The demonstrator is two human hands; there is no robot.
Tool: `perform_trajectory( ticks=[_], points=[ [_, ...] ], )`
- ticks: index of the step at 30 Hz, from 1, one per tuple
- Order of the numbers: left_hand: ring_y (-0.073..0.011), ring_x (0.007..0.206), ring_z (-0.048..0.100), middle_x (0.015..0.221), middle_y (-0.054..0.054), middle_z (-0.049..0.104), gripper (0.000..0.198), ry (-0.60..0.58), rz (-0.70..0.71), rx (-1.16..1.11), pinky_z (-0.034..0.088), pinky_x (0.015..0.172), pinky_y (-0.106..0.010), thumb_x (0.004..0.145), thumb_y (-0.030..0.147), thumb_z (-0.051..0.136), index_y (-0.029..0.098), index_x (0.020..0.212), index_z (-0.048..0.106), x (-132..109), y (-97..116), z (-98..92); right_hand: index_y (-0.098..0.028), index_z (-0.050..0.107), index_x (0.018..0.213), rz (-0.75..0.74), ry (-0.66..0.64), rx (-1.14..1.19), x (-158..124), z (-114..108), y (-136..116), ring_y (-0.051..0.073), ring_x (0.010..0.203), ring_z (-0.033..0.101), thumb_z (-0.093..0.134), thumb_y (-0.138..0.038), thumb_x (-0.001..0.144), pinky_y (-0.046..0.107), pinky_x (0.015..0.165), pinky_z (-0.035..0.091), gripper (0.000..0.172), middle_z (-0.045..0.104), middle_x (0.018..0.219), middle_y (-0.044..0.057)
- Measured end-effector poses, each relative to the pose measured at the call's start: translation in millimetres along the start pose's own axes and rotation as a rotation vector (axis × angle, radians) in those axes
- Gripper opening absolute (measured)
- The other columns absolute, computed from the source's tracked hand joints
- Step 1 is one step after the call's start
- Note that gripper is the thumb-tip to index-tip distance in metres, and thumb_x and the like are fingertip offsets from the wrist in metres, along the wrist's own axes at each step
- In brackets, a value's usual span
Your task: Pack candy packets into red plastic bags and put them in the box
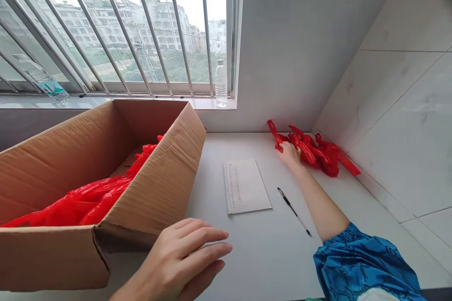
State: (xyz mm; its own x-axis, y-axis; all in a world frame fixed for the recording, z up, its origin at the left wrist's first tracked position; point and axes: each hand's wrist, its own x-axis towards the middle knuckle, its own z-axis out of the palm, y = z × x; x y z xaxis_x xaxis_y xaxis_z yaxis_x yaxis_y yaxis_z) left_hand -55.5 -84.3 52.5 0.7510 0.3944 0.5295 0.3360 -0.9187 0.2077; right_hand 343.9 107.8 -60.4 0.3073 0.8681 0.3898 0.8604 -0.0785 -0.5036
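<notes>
At the far right of the white tabletop, my right hand (pixel 291 154) has its fingers closed on the left end of a pile of knotted red plastic bags (pixel 319 153). The fingertips are partly hidden in the red plastic. My left hand (pixel 185 254) hovers near the front, beside the cardboard box, its fingers stretched out and holding nothing. Between the hands lies a booklet (pixel 247 186) with columns of small print. A black and clear pen (pixel 294 210) rests to the right of it, beneath my right forearm's left side.
An open cardboard box (pixel 155 174) with more red plastic bags (pixel 95 197) inside takes up the left. Behind it, a clear bottle (pixel 221 84) stands on the sill (pixel 206 103) and another bottle (pixel 52 88) leans there by the barred window. A tiled wall (pixel 406 127) bounds the right.
</notes>
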Motion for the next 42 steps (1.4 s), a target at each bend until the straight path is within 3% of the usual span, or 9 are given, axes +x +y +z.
perform_trajectory(
  ticks=[4, 7, 11, 16, 23, 29, 32, 36, 42],
  points=[
    [-0.0156, 0.084, 0.072, 0.097, -0.004, 0.075, 0.021, 0.023, -0.181, -0.192, 0.058, 0.073, -0.025, 0.094, 0.016, 0.054, 0.027, 0.106, 0.068, 17.2, -20.4, 50.3, -0.014, 0.071, 0.114, -0.123, 0.075, 0.129, -0.3, -27.5, -10.6, 0.025, 0.119, 0.059, 0.055, -0.031, 0.093, 0.043, 0.111, 0.037, 0.032, 0.066, 0.129, 0.014],
    [-0.0144, 0.087, 0.071, 0.097, -0.004, 0.074, 0.019, 0.047, -0.259, -0.2, 0.055, 0.077, -0.024, 0.097, 0.02, 0.052, 0.025, 0.106, 0.068, 27.0, -39.7, 68.2, -0.021, 0.072, 0.112, -0.247, 0.104, 0.287, -16.8, -46.6, -26.4, 0.023, 0.117, 0.062, 0.055, -0.04, 0.094, 0.039, 0.107, 0.043, 0.031, 0.069, 0.126, 0.008],
    [-0.0149, 0.087, 0.069, 0.099, -0.002, 0.073, 0.02, 0.003, -0.32, -0.056, 0.053, 0.074, -0.024, 0.099, 0.026, 0.051, 0.026, 0.111, 0.067, 28.6, -57.3, 71.6, -0.028, 0.075, 0.1, -0.427, -0.03, 0.492, -59.5, -45.1, -44.1, 0.025, 0.112, 0.066, 0.063, -0.041, 0.091, 0.049, 0.11, 0.039, 0.02, 0.075, 0.112, 0.003],
    [-0.0146, 0.081, 0.068, 0.1, 0.0, 0.074, 0.022, 0.052, -0.518, 0.045, 0.049, 0.067, -0.023, 0.099, 0.036, 0.051, 0.027, 0.106, 0.07, 9.3, -84.3, 61.1, -0.026, 0.07, 0.075, -0.565, -0.312, 0.406, -109.8, -25.3, -49.8, 0.023, 0.104, 0.07, 0.061, -0.034, 0.094, 0.057, 0.112, 0.029, 0.023, 0.077, 0.098, 0.0],
    [-0.017, 0.079, 0.069, 0.092, -0.001, 0.075, 0.028, 0.059, -0.671, -0.036, 0.048, 0.061, -0.022, 0.096, 0.044, 0.052, 0.027, 0.105, 0.072, -7.7, -130.7, 50.1, -0.022, 0.059, 0.075, -0.499, -0.067, 0.273, -132.1, -25.4, -68.1, 0.019, 0.087, 0.064, 0.06, -0.037, 0.095, 0.041, 0.092, 0.04, 0.026, 0.073, 0.092, 0.002],
    [-0.014, 0.069, 0.064, 0.076, 0.001, 0.066, 0.02, 0.438, -0.676, -0.01, 0.049, 0.066, -0.025, 0.096, 0.037, 0.053, 0.021, 0.101, 0.064, 38.7, -104.1, 78.2, -0.022, 0.065, 0.094, -0.537, -0.06, 0.155, -143.6, -15.2, -80.5, 0.021, 0.087, 0.059, 0.063, -0.035, 0.094, 0.036, 0.08, 0.037, 0.013, 0.07, 0.092, 0.003],
    [-0.0169, 0.087, 0.064, 0.092, -0.003, 0.07, 0.015, 0.27, -0.471, -0.01, 0.05, 0.076, -0.029, 0.096, 0.029, 0.052, 0.022, 0.098, 0.066, 64.5, -86.6, 107.2, -0.023, 0.067, 0.09, -0.576, -0.067, 0.123, -147.5, -11.1, -75.1, 0.021, 0.088, 0.059, 0.064, -0.033, 0.093, 0.037, 0.081, 0.036, 0.011, 0.07, 0.093, 0.003],
    [-0.0199, 0.101, 0.064, 0.107, -0.003, 0.072, 0.016, -0.032, -0.258, -0.041, 0.049, 0.091, -0.036, 0.095, 0.025, 0.055, 0.026, 0.097, 0.071, 66.3, -93.3, 139.9, -0.024, 0.068, 0.089, -0.627, -0.042, 0.102, -148.3, -5.0, -64.5, 0.02, 0.09, 0.058, 0.064, -0.025, 0.092, 0.039, 0.086, 0.037, 0.005, 0.07, 0.096, 0.002],
    [-0.0162, 0.079, 0.066, 0.084, -0.001, 0.072, 0.02, -0.011, -0.319, 0.002, 0.048, 0.076, -0.031, 0.097, 0.034, 0.055, 0.025, 0.088, 0.07, 44.7, -119.9, 156.2, -0.026, 0.067, 0.09, -0.701, 0.064, 0.11, -140.0, 3.7, -59.9, 0.019, 0.092, 0.06, 0.058, -0.019, 0.096, 0.045, 0.1, 0.037, 0.014, 0.071, 0.094, 0.0]
  ],
)
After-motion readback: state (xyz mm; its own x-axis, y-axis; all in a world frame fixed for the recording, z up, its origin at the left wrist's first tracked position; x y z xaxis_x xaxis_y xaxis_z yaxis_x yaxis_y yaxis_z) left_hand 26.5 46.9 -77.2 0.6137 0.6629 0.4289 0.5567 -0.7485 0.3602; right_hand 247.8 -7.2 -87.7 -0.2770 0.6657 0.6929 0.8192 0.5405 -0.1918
